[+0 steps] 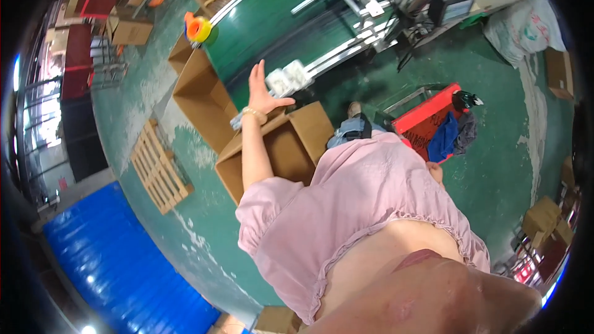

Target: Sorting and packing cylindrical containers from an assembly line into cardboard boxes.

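Note:
My left arm stretches out over an open cardboard box (288,148). Its hand (263,98), with a beaded band at the wrist, has its fingers and thumb spread and holds nothing. Just beyond the palm, two small white pieces (288,80) sit side by side at the end of the green conveyor belt (272,31); whether the hand touches them I cannot tell. Low at my right side, my right hand (435,172) shows only in part, close to the red bench (427,120) and the blue cloth (443,137) hanging on it. Its fingers are mostly hidden.
More open cartons (204,99) line the belt's left edge, near a yellow and orange tape dispenser (198,28). A wooden pallet (158,167) lies on the floor at left. Machine parts (371,9) stand over the belt; a large white sack (523,28) is at far right.

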Demonstrator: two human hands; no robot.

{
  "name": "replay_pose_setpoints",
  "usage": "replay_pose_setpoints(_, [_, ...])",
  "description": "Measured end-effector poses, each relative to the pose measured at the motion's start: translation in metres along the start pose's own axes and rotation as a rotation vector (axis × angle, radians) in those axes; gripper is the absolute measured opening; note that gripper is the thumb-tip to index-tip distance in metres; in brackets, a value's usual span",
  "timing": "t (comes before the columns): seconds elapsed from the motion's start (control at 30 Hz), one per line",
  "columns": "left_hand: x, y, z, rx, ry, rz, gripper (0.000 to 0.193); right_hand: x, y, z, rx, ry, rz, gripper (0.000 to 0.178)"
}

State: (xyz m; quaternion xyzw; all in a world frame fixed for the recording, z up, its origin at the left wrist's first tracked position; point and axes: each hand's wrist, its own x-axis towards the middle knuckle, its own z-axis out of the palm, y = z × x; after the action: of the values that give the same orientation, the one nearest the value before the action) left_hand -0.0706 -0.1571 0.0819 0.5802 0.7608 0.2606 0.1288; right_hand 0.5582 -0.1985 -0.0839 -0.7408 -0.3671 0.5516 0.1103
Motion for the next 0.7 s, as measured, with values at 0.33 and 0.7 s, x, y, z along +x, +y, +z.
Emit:
replay_pose_setpoints(0.33, [0.023, 0.011, 0.018, 0.227, -0.306, 0.097, 0.112, -0.013, 0.073, 0.007, 0.103, 0.131, 0.016, 0.014])
replay_pose_setpoints(0.7, [0.004, -0.003, 0.050, 0.200, -0.041, 0.145, 0.097, -0.030, 0.007, 0.021, -0.105, 0.130, 0.156, 0.009])
